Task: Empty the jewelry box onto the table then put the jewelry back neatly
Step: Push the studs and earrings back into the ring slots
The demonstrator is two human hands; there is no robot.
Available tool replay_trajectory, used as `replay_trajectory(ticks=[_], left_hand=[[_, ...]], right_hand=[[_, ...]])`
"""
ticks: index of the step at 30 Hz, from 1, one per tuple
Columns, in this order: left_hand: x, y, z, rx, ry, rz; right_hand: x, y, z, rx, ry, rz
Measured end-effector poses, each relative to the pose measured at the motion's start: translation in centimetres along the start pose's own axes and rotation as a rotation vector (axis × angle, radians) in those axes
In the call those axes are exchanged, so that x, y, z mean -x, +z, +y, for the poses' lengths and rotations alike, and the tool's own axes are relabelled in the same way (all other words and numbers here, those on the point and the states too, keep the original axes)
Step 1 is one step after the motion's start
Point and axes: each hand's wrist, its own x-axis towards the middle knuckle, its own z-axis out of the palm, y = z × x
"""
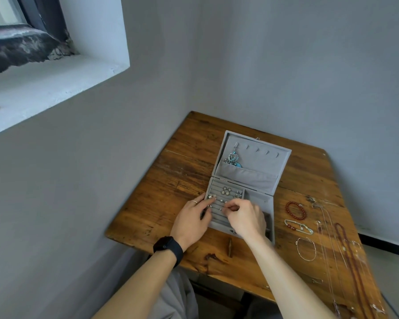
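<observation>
At a wooden table, a person restocks a grey jewelry box.
The right hand pinches a small piece, too tiny to name, over the ring rows. Just left of it, the left hand rests straight-fingered on the box edge. A slip could jostle the seated rings just beyond. Bracelets and necklaces wait to the right.
</observation>
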Motion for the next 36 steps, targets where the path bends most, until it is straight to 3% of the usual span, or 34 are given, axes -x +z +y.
replay_trajectory(ticks=[8,13,21,31,36], left_hand=[[-0.1,-0.7,0.4,0.038,0.007,-0.068],[1.1,-0.7,1.0,0.001,-0.013,-0.017],[7.2,0.0,3.3,-0.125,0.207,0.089],[11.4,5.6,6.6,-0.3,0.338,-0.124],[11.2,7.5,8.3,-0.323,0.328,-0.14]], right_hand=[[2.3,-0.9,1.8,-0.136,-0.147,-0.009],[6.2,-2.9,3.9,-0.205,-0.148,0.048],[14.7,-3.8,10.0,-0.207,-0.071,0.203],[19.2,-2.4,13.6,-0.236,0.058,0.239],[18.8,-1.5,13.2,-0.171,0.073,0.293]])
